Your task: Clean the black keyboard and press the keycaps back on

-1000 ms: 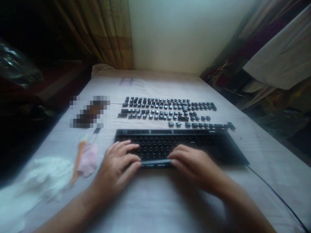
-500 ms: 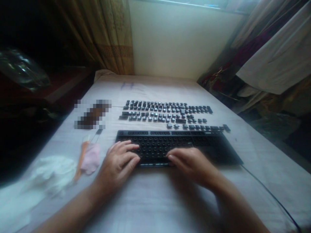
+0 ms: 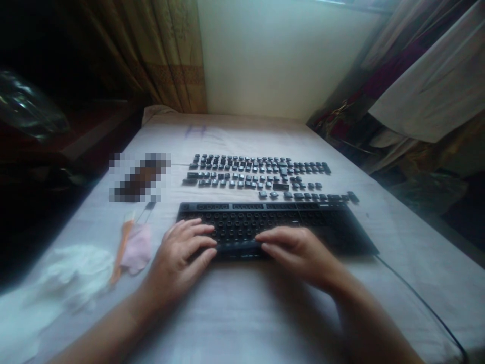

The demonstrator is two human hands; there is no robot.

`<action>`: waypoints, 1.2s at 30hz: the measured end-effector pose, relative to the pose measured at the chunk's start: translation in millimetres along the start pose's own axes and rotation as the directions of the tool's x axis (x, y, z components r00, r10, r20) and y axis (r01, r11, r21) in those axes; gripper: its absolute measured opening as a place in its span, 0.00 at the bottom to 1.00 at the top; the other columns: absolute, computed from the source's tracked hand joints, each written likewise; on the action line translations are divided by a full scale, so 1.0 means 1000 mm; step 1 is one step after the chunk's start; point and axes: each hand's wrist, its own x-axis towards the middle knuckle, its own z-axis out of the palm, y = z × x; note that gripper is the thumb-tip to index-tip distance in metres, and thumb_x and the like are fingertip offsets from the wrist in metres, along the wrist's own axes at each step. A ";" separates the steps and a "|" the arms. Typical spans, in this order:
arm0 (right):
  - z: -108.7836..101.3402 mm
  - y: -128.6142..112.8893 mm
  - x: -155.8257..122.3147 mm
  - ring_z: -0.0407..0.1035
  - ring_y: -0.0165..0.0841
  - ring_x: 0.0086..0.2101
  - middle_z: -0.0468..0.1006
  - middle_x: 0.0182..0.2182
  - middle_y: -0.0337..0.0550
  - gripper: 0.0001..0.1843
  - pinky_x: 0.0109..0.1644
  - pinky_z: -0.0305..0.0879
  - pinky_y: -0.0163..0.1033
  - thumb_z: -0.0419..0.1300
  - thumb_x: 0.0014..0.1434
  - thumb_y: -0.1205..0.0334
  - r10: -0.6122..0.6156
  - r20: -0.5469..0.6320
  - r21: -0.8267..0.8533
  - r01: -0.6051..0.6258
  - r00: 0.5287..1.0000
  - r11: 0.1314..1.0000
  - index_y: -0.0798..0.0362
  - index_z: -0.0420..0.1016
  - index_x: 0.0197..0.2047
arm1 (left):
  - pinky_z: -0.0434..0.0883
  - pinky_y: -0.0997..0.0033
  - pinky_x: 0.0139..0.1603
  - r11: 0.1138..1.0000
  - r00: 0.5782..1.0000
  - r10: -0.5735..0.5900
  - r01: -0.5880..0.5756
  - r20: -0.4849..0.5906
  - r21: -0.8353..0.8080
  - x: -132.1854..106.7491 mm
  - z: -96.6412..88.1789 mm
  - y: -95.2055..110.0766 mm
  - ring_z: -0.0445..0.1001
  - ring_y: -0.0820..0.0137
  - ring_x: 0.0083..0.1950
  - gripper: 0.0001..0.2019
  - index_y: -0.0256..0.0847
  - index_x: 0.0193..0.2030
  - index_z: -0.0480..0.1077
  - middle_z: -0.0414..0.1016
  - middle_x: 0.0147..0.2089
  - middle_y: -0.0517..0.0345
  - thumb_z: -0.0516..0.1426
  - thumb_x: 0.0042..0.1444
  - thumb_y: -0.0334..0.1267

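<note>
A black keyboard (image 3: 333, 234) lies in front of me, its rows of key sockets bare. Across its near edge, between my hands, is a long smooth dark bar that looks like a space bar (image 3: 238, 246). My right hand (image 3: 293, 250) has its thumb and forefinger closed about the bar's right end. With fingers spread, my left hand (image 3: 185, 253) rests over the keyboard's left side. Its thumb and forefinger tips come close to the bar's left end; whether they touch it I cannot tell. Loose black keycaps (image 3: 242, 174) lie in rows behind the keyboard.
On the left are a pink cloth (image 3: 137, 248), an orange-handled brush (image 3: 122, 247), a crumpled white cloth (image 3: 78, 275) and a blurred-out brown item (image 3: 140, 178). A cable (image 3: 420, 298) runs from the keyboard's right corner along the white-covered table (image 3: 242, 313).
My right thumb and forefinger have parted slightly, and the long dark bar now shows over the front row of sockets. My left hand has barely shifted. The view has moved a little.
</note>
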 end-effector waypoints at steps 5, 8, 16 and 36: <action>-0.001 0.000 -0.002 0.81 0.36 0.39 0.86 0.40 0.43 0.12 0.45 0.76 0.39 0.62 0.60 0.66 0.025 0.014 -0.036 -0.025 1.000 0.999 0.50 0.83 0.46 | 0.64 0.45 0.64 1.000 1.000 -0.010 0.010 0.006 0.002 -0.001 0.001 0.000 0.72 0.58 0.61 0.06 0.49 0.44 0.75 0.79 0.53 0.57 0.58 0.64 0.41; 0.000 0.000 -0.003 0.81 0.36 0.39 0.86 0.40 0.43 0.13 0.46 0.76 0.38 0.62 0.58 0.68 -0.013 0.020 -0.061 0.014 1.000 0.998 0.51 0.82 0.46 | 0.64 0.44 0.64 1.000 0.999 -0.029 0.029 0.020 0.002 -0.001 0.001 0.001 0.72 0.57 0.61 0.06 0.49 0.44 0.75 0.78 0.54 0.58 0.58 0.64 0.41; 0.004 0.004 -0.004 0.79 0.32 0.36 0.84 0.38 0.43 0.12 0.41 0.74 0.35 0.61 0.58 0.71 -0.093 0.027 -0.089 0.095 0.995 0.991 0.51 0.81 0.44 | 0.63 0.44 0.64 0.999 0.999 -0.030 0.029 0.026 0.026 -0.002 0.002 0.000 0.71 0.56 0.61 0.05 0.49 0.43 0.75 0.78 0.54 0.58 0.58 0.63 0.42; 0.010 0.005 -0.005 0.76 0.33 0.33 0.80 0.35 0.43 0.12 0.36 0.70 0.36 0.64 0.55 0.72 -0.059 0.031 -0.208 0.064 0.998 0.976 0.50 0.84 0.40 | 0.59 0.39 0.65 0.998 0.997 -0.021 0.016 0.077 0.056 -0.004 0.000 0.003 0.68 0.56 0.64 0.05 0.53 0.43 0.74 0.76 0.56 0.61 0.57 0.64 0.40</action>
